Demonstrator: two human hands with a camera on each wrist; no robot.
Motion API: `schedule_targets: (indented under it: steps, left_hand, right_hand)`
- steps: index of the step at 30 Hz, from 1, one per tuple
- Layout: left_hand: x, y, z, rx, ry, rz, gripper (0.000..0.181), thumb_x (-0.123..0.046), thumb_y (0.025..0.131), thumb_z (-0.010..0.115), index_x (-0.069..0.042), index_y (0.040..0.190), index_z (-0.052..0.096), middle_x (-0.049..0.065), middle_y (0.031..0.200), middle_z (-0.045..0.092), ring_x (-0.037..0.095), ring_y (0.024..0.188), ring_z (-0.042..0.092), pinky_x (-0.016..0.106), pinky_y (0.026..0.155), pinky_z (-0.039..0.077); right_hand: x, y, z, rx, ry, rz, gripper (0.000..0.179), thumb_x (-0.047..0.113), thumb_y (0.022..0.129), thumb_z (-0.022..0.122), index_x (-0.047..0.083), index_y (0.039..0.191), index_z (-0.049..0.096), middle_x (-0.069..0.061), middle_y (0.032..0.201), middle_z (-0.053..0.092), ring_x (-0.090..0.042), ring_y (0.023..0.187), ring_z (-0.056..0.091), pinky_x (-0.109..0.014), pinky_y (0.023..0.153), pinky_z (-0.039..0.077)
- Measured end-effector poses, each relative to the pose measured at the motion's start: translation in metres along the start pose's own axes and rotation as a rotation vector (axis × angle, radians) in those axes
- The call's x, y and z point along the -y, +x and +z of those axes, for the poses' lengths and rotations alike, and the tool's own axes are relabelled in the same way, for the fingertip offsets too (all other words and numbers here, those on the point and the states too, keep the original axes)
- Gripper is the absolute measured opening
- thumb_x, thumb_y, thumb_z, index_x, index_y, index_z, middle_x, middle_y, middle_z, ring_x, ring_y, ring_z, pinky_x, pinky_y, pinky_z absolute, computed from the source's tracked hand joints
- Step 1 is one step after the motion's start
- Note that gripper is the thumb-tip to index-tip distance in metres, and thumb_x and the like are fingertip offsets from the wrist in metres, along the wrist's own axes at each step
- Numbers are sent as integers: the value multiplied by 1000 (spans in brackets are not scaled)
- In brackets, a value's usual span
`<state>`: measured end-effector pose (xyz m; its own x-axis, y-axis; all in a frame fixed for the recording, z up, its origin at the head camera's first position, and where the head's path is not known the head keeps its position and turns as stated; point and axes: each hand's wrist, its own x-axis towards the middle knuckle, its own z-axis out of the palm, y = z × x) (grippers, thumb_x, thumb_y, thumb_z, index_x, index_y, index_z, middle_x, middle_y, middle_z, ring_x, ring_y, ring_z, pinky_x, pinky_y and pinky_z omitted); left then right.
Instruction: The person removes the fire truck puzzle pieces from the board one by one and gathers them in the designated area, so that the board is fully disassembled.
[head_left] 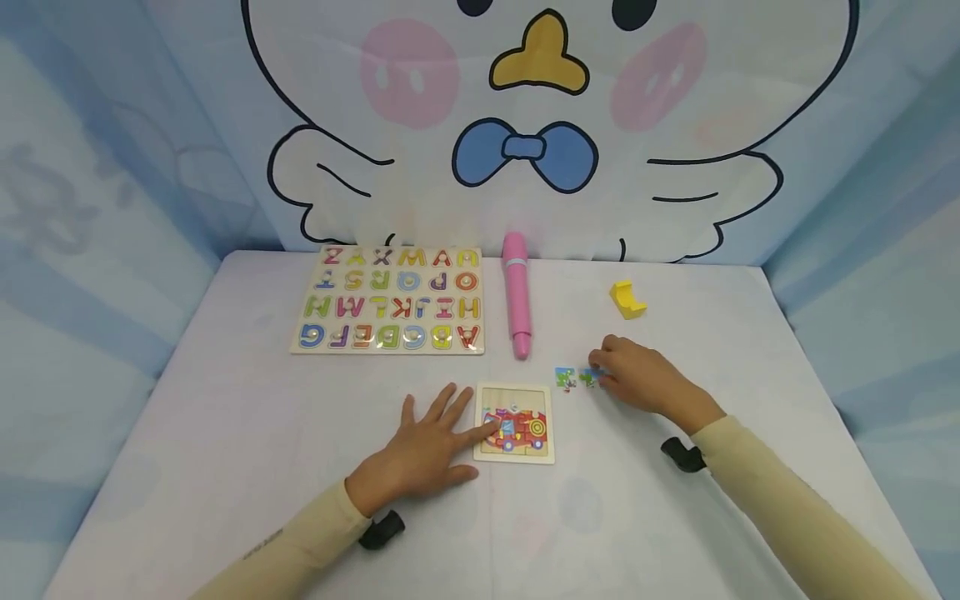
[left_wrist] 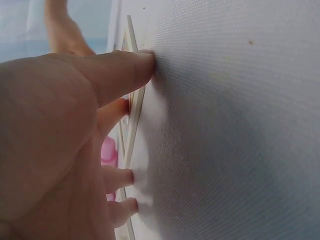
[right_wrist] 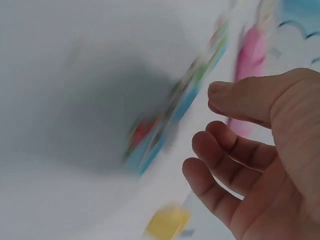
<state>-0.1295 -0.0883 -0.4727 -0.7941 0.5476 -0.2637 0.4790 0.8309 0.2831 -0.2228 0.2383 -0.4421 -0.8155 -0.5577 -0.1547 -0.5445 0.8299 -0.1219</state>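
Observation:
My left hand [head_left: 420, 454] lies with fingers spread, its index finger resting on a small wooden jigsaw puzzle [head_left: 525, 423] that shows a red truck in a pale frame. In the left wrist view the thumb [left_wrist: 125, 72] touches the cloth at the frame's edge. My right hand [head_left: 641, 377] hovers over small blue-and-green picture pieces [head_left: 565, 379] beside the puzzle, partly covering them. The right wrist view shows its thumb and fingers loosely bent and apart, with nothing between them; the pieces [right_wrist: 172, 110] look blurred beside the fingertips.
Left of centre at the back lies a wooden alphabet board [head_left: 386, 292] with coloured letters. A thick pink pen-shaped object [head_left: 517, 292] lies beside it. Beyond my right hand sits a yellow curved block [head_left: 626, 300]. A printed curtain [head_left: 525, 217] hangs behind the white-covered table [head_left: 225, 400].

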Motion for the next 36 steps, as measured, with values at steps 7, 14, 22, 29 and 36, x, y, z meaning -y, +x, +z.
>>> schedule_targets:
  steps: [7, 14, 22, 29, 36]
  left_hand:
    - [-2, 1, -2, 13, 14, -5, 64, -51, 96, 66, -37, 155, 46, 13, 169, 18, 39, 156, 8, 80, 109, 14]
    - [-2, 3, 1, 17, 20, 4, 62, -52, 97, 64, -37, 155, 46, 12, 170, 18, 38, 156, 8, 80, 109, 15]
    - [3, -2, -3, 41, -35, 38, 62, -46, 96, 68, -38, 154, 46, 14, 169, 18, 40, 156, 5, 82, 108, 11]
    - [10, -10, -9, 66, -124, 104, 57, -36, 96, 71, -39, 150, 52, 12, 169, 19, 39, 156, 4, 82, 108, 9]
    - [7, -9, -13, 57, -119, 104, 54, -34, 97, 70, -38, 148, 55, 13, 169, 21, 39, 156, 6, 81, 108, 11]
  right_hand:
    - [73, 12, 12, 6, 130, -243, 29, 14, 94, 73, 6, 122, 71, -5, 106, 64, -13, 85, 58, -30, 75, 55]
    - [99, 29, 21, 54, 176, -311, 32, 15, 95, 73, 6, 125, 67, -5, 110, 62, -14, 87, 57, -30, 80, 55]
    - [107, 33, 27, 69, 284, -270, 31, 7, 94, 72, 3, 124, 67, -5, 110, 61, -15, 87, 60, -33, 84, 55]
    - [115, 32, 34, 34, 356, -235, 27, -3, 91, 68, 2, 117, 66, -3, 102, 59, -14, 83, 55, -32, 80, 53]
    - [123, 29, 33, 3, 331, -157, 24, -3, 87, 68, 0, 110, 62, -6, 99, 56, -14, 74, 54, -30, 69, 52]
